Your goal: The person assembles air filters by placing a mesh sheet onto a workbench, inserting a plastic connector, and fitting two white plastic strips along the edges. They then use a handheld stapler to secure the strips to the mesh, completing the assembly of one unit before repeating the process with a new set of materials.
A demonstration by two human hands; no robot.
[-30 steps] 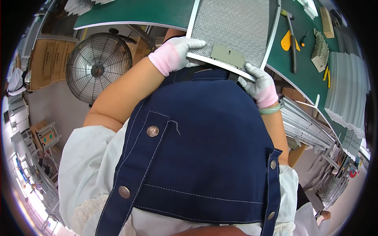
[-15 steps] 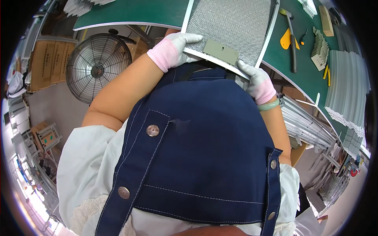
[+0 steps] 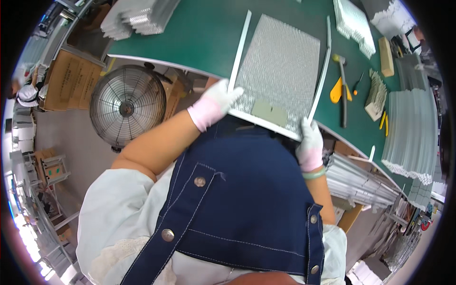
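Observation:
A silver mesh panel (image 3: 285, 57) lies within a U-shaped white frame (image 3: 266, 125), its near end overhanging the table edge towards my apron. The frame's left and right strips stand slightly away from the mesh, with green tabletop showing in the gaps. On the mesh by the near bar sits a flat grey-green rectangular plate (image 3: 269, 112). My left hand (image 3: 221, 97), in a white and pink glove, is closed on the frame's near left corner. Gloved alike, my right hand (image 3: 310, 142) grips the near right corner, its fingers partly hidden.
Right of the frame lie a hammer (image 3: 344, 95), an orange scraper (image 3: 336, 90), a small screwdriver (image 3: 357, 85) and yellow-handled pliers (image 3: 384, 123). Stacked pleated strips (image 3: 411, 133) fill the right side. Silver mesh sheets (image 3: 142, 16) lie back left. A floor fan (image 3: 127, 108) stands left.
More of the tabletop and the mesh panel's far end have come into view. The frame sits lower in the picture, and its side strips now stand apart from the mesh. Both hands keep its near corners.

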